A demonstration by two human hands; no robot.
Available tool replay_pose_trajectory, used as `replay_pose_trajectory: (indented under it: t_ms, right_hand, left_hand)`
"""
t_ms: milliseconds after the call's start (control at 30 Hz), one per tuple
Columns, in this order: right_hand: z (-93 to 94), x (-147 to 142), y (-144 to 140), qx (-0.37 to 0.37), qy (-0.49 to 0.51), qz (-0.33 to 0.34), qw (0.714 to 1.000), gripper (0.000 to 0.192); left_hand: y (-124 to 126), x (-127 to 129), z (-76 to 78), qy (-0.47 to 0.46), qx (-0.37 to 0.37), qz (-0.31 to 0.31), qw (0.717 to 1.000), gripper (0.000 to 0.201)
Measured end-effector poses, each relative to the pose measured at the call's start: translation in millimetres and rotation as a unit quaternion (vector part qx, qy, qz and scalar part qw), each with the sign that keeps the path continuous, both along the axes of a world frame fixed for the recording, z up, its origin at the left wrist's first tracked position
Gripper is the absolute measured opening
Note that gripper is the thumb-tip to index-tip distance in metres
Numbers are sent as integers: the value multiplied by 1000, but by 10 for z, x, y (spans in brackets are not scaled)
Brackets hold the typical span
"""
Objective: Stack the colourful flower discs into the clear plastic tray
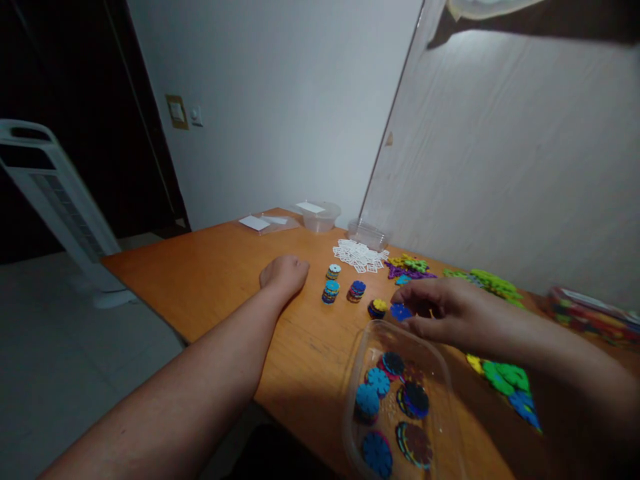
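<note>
The clear tray [400, 400] sits at the table's [225, 287] near edge with discs [393, 363] in it. Beyond the tray stand four small disc stacks [331, 291]. The right hand [440, 310] hovers over the tray's far rim; the left hand [285, 273] rests left of the stacks. Farther behind the tray lies a flat-piece pile [360, 255].
</note>
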State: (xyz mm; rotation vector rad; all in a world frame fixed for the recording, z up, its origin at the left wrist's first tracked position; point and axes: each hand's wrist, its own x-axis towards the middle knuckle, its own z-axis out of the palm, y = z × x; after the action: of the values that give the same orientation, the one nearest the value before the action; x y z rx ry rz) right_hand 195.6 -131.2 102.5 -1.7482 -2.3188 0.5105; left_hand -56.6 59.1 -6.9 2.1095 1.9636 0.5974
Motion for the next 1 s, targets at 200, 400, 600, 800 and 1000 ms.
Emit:
replay_pose_trajectory:
  t_ms: [200,400,600,800,1000]
  right_hand:
    - [9,-298,-207,-119,-44,81,989,15]
    - [-139,-403,-177,-89,-100,90,987,29]
    - [-18,-268,-148,-95,-50,54,993,13]
    - [-253,107,273,59,95,-71,991,26]
    - [-641,268,530,9,114,-90,989,37]
  left_hand:
    - [3,11,-10,2,8,8,1000,41]
    - [-9,6,-2,-4,2,5,1000,41]
    - [-28,5,20,-2,-4,4,1000,41]
    - [-12,8,-2,1,-6,11,1000,41]
    - [12,13,-29,1,-2,16,1000,41]
